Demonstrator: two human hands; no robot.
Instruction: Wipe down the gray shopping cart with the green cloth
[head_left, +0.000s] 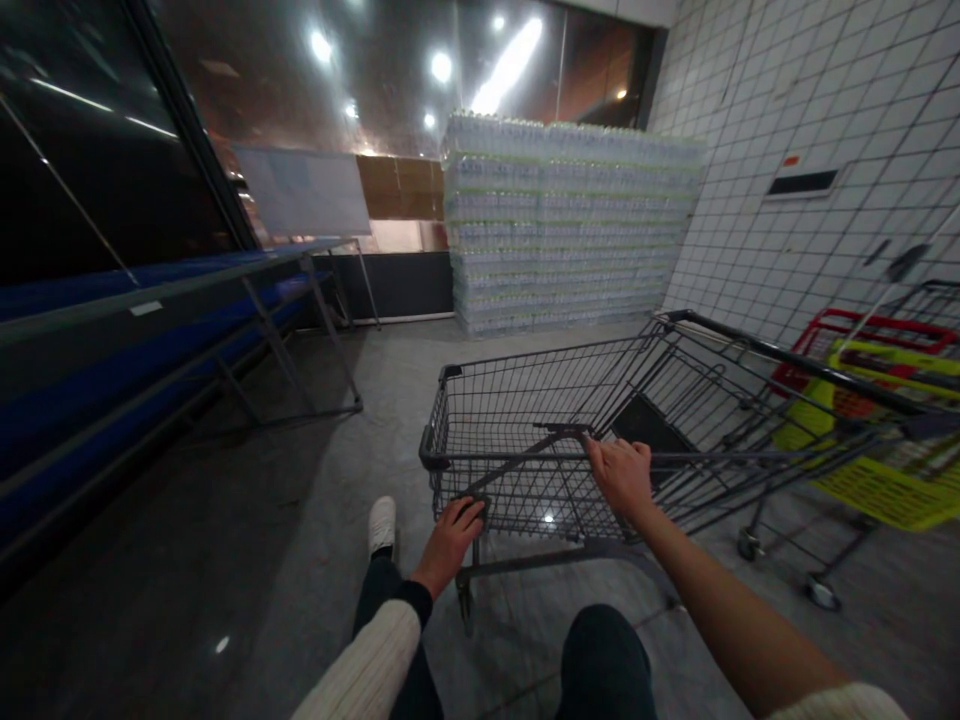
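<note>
A grey wire shopping cart (525, 385) stands sideways in front of me. A dark slim bar (517, 463) slants across its near side, with a flat, T-like end beside my right hand; I cannot tell whether it is a loose tool or a cart part. My right hand (622, 475) is closed at the bar's upper end, by the cart's side rail. Lower down, near the cart's front corner, my left hand (454, 535) has its fingers curled over the bar's lower end. Both palms are hidden.
A tall stack of wrapped bottles (570, 225) stands by the window. Metal racks with blue shelves (274, 290) line the left side. To the right, by the tiled wall (810, 120), are a yellow basket (892, 490) and a red one (885, 325) on another wheeled cart.
</note>
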